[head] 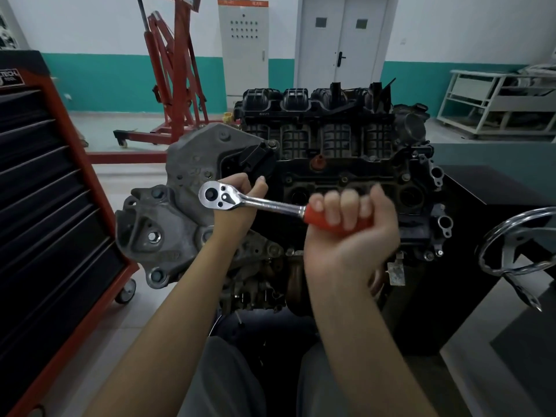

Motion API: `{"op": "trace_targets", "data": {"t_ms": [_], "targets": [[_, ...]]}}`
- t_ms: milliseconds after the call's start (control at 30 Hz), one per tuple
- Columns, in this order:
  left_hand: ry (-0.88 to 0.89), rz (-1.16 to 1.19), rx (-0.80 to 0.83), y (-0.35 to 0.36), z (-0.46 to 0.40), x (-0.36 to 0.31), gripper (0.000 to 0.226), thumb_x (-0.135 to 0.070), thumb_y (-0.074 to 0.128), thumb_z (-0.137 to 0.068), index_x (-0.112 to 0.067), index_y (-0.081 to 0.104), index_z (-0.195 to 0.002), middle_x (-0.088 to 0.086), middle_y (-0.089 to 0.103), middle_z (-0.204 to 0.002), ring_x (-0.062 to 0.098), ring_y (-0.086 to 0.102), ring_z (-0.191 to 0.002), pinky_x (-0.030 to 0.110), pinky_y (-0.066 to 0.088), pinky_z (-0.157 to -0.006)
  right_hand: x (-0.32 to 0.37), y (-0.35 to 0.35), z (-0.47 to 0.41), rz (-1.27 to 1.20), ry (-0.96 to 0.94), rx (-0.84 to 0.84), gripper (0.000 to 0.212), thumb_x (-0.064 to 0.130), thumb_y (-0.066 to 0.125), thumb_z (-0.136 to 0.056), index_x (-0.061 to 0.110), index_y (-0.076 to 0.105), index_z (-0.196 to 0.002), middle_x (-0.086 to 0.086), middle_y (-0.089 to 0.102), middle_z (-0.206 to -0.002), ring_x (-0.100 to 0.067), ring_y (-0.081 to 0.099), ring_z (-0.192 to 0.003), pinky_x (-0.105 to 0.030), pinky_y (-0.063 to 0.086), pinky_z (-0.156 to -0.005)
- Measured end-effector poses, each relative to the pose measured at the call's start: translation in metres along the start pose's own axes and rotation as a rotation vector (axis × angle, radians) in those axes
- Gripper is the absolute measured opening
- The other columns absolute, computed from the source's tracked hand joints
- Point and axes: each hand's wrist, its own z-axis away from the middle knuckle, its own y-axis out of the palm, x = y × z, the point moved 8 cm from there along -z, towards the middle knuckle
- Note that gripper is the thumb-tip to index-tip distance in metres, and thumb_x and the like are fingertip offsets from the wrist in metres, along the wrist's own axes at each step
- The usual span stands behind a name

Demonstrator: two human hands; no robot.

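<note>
**Fig. Steadying a ratchet for a stroke at the engine.** The ratchet [264, 204] lies almost level in front of the engine [331, 139]. Its chrome head is at the engine's left end, just beside the grey metal cover [186, 164].

The right hand [349, 233] wraps all its fingers tightly round the red handle. The left hand [237, 206] sits directly behind and under the head, fingers curled and thumb raised. The head hides what they enclose, so it cannot be told whether they hold a socket or an extension.

For a clean stroke, the left hand should hold the drive end square on the fastener. The right hand then pulls in a smooth arc at right angles to the drive axis. A tilted head is likely to slip and round the fastener. The knuckles are near the engine's hard edges, so the pull should be steady, never jerked.

A red tool chest [45, 206] stands to the left.
</note>
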Motion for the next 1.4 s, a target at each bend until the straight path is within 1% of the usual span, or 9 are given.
{"op": "trace_targets", "data": {"t_ms": [267,467,567,733,933,1133,1233,1300,1400], "targets": [[-0.035,0.002,-0.022,-0.002,-0.004,0.004,0.05,0.007,0.057,-0.089,0.006,0.032,-0.046,0.0,0.029,-0.051,0.004,0.021,-0.041,0.016,0.019,-0.044,0.002,0.008,-0.006,0.064,0.025,0.075,0.044,0.014,0.04,-0.092,0.02,0.035,-0.049,0.005,0.029,-0.042,-0.013,0.028,-0.041,-0.024,0.04,-0.049],[-0.208,-0.049,-0.084,-0.005,-0.002,0.026,0.037,-0.012,0.063,-0.086,-0.02,0.041,-0.056,-0.017,0.042,-0.041,-0.003,0.04,-0.04,0.007,0.033,-0.043,-0.009,0.067,-0.062,0.302,0.231,0.188,0.042,0.009,0.044,-0.089,0.017,0.035,-0.049,0.005,0.027,-0.039,-0.012,0.024,-0.037,-0.019,0.034,-0.044],[-0.194,-0.058,-0.029,-0.001,0.0,0.02,0.034,-0.027,0.057,-0.076,-0.03,0.039,-0.048,-0.019,0.038,-0.041,-0.003,0.039,-0.041,0.004,0.034,-0.047,-0.015,0.083,-0.07,0.355,0.283,0.211,0.04,0.008,0.045,-0.089,0.017,0.035,-0.051,0.005,0.028,-0.038,-0.011,0.025,-0.035,-0.019,0.033,-0.042],[-0.062,0.009,-0.067,-0.006,-0.002,0.01,0.03,-0.017,0.058,-0.076,0.0,0.047,-0.055,0.005,0.036,-0.054,0.013,0.03,-0.049,0.021,0.026,-0.048,-0.004,0.045,-0.035,0.178,0.079,0.119,0.04,0.012,0.046,-0.09,0.02,0.036,-0.052,0.006,0.028,-0.041,-0.012,0.024,-0.038,-0.02,0.032,-0.044],[0.024,0.007,-0.046,-0.003,-0.001,-0.001,0.049,0.002,0.061,-0.087,0.003,0.032,-0.047,0.003,0.028,-0.049,0.005,0.022,-0.042,0.015,0.023,-0.045,-0.006,-0.008,0.025,-0.025,-0.022,0.048,0.036,0.022,0.046,-0.083,0.02,0.039,-0.048,0.004,0.033,-0.043,-0.013,0.035,-0.043,-0.027,0.046,-0.054],[-0.004,0.033,-0.028,-0.002,-0.002,0.001,0.046,-0.013,0.057,-0.081,0.009,0.034,-0.047,0.008,0.032,-0.051,0.012,0.025,-0.045,0.02,0.021,-0.045,0.002,0.036,-0.026,0.15,0.069,0.181,0.043,0.012,0.04,-0.091,0.02,0.035,-0.049,0.006,0.027,-0.04,-0.012,0.026,-0.038,-0.022,0.037,-0.045],[-0.084,0.023,-0.052,-0.002,0.0,0.008,0.03,-0.019,0.058,-0.077,-0.006,0.044,-0.054,0.004,0.038,-0.054,0.017,0.032,-0.052,0.02,0.027,-0.049,-0.007,0.065,-0.057,0.267,0.192,0.205,0.043,0.01,0.042,-0.092,0.018,0.035,-0.05,0.005,0.027,-0.039,-0.012,0.025,-0.035,-0.019,0.034,-0.043],[-0.113,0.003,-0.023,0.0,0.0,0.012,0.037,-0.02,0.057,-0.077,-0.027,0.038,-0.047,-0.017,0.035,-0.047,0.002,0.03,-0.046,0.013,0.027,-0.047,-0.015,0.077,-0.066,0.314,0.254,0.194,0.042,0.01,0.044,-0.091,0.017,0.035,-0.05,0.005,0.028,-0.038,-0.011,0.025,-0.034,-0.02,0.033,-0.041],[-0.131,0.029,-0.031,-0.003,0.0,0.015,0.034,-0.024,0.06,-0.075,-0.029,0.037,-0.049,-0.016,0.037,-0.049,0.004,0.033,-0.049,0.018,0.029,-0.05,-0.014,0.071,-0.058,0.261,0.219,0.131,0.04,0.01,0.047,-0.09,0.017,0.035,-0.052,0.005,0.028,-0.04,-0.011,0.024,-0.035,-0.018,0.031,-0.041]]}}
